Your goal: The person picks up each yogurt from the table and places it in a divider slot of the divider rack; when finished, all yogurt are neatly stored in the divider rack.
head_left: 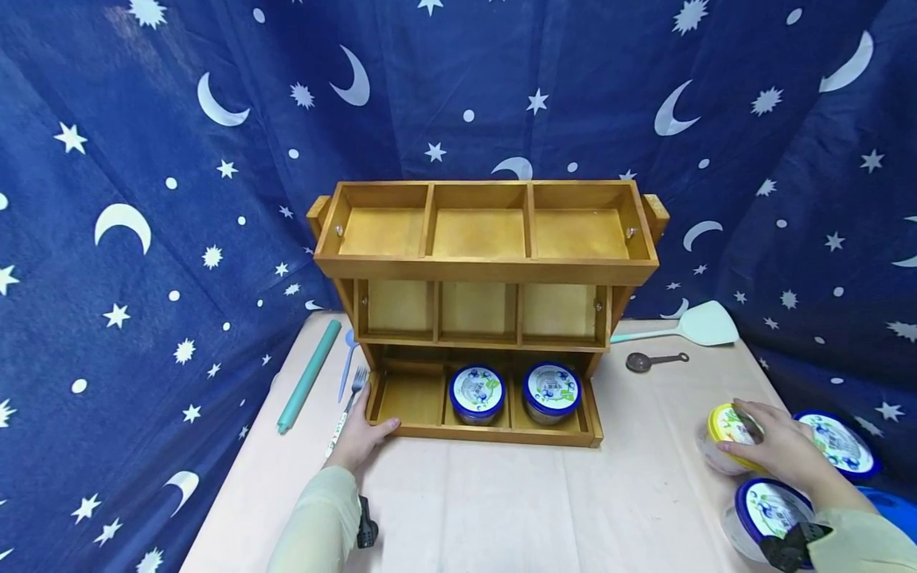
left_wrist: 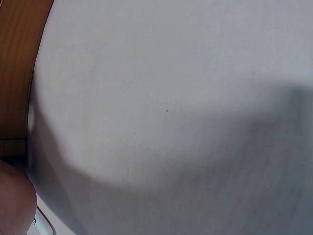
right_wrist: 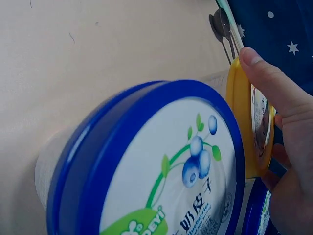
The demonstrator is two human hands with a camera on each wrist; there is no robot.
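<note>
right hand: this one [head_left: 784, 446] has a proper grasp on the yellow-lidded tub [head_left: 729, 428], thumb on one edge of the lid and fingers round the other side
yellow tub: over on the table's right side, well apart from the organizer; honestly can't tell if its base is touching the cloth
tubs next to that hand: blue-lidded one [head_left: 774, 509] just in front, under the wrist, plus another blue-lidded one [head_left: 838, 442] over by the table's right edge, partly behind the hand
left hand: this one [head_left: 365, 430] has the front-left corner of the wooden organizer [head_left: 487, 271], thumb at the front and fingers along the side; wrist cam barely shows any of it
organizer: three stepped tiers, three compartments each
bottom tier: blue-lidded tubs sitting in the middle [head_left: 476, 391] and right [head_left: 552, 390] compartments, lids up
left of the organizer: teal rod [head_left: 309, 377], blue spoon [head_left: 349, 358], and a fork [head_left: 357, 380] with a patterned handle, right by the left hand
right of the organizer: pale green spatula [head_left: 708, 325] lying flat, dark measuring spoon [head_left: 655, 362] just in front of it
background: navy cloth [head_left: 430, 64] with white moons and stars, pale cover [head_left: 544, 509] on the table
</note>
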